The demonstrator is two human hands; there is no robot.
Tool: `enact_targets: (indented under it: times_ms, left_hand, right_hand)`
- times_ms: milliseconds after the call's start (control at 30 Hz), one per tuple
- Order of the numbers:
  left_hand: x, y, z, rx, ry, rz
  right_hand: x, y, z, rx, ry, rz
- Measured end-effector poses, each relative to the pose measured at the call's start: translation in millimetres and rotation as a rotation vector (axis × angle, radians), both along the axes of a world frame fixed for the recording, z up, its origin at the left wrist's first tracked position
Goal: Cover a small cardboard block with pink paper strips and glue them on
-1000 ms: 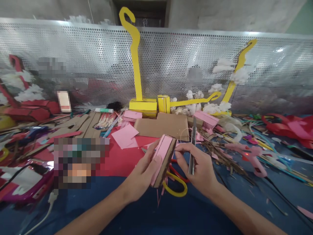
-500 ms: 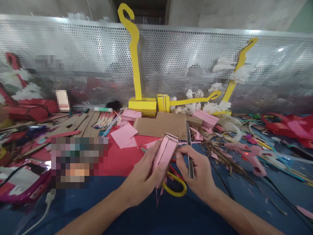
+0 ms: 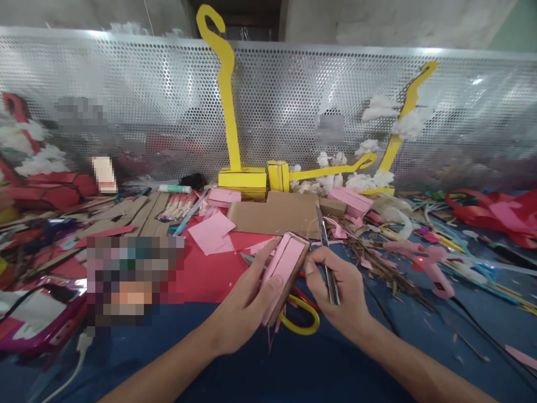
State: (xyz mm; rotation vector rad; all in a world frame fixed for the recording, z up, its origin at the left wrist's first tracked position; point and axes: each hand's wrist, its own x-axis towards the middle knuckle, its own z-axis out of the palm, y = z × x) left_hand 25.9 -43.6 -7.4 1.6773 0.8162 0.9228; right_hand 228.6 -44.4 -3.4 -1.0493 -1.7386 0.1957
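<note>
box [image 3: 286,263], faced in pink with dark lines along its edges, is located at the front centre of the work area, above a dark blue table [image 3: 260,372]. its right side shows bare brown cardboard. it is tilted, the far end leaning to the right.

left hand [image 3: 241,313]: gripping the box, thumb pressed on the pink face, other fingers along the left side.

right hand [image 3: 340,285]: curled, holding a cutter knife [image 3: 323,230], blade end pointing away from the person and slightly left. thumb and forefinger are drawn together just beside the box's right edge; contact with the box cannot be confirmed.

scissors [image 3: 302,331] with yellow and red handles are partly hidden below the box. a red sheet [image 3: 199,280] lies to the left, pink paper pieces [image 3: 212,230] over its far part. a brown cardboard sheet [image 3: 274,215] is noted beyond the box, with one small pink box [image 3: 224,197] near its left end and a pink block [image 3: 352,202] near its right.

to the right, a pink glue gun [image 3: 434,271] shows a lit orange-red spot, near a pile of cardboard scraps [image 3: 390,271]. at the rear, a yellow block [image 3: 242,179] carries an upright hooked strip [image 3: 229,112] before a perforated metal panel [image 3: 285,101].
</note>
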Motion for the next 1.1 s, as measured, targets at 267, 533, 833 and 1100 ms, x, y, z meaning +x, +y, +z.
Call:
enact_targets:
  times_ms: [267, 533, 833, 1100]
  left_hand:
    - [-1, 5, -0.7, -0.116, -0.19, 0.027]
    - [0, 15, -9.0, -0.335, -0.366, 0.079]
    - [3, 16, -2.0, -0.345, -0.399, 0.076]
    - [2, 20, -9.6, -0.201, -0.366, -0.001]
  right_hand:
    - [0, -4, 6.5, -0.002, 0.015, 0.07]
    - [4, 1, 1.3, -0.082, -0.039, 0.024]
    - [2, 7, -0.5, -0.03, -0.065, 0.064]
    - [0, 8, -6.6, -0.153, -0.061, 0.157]
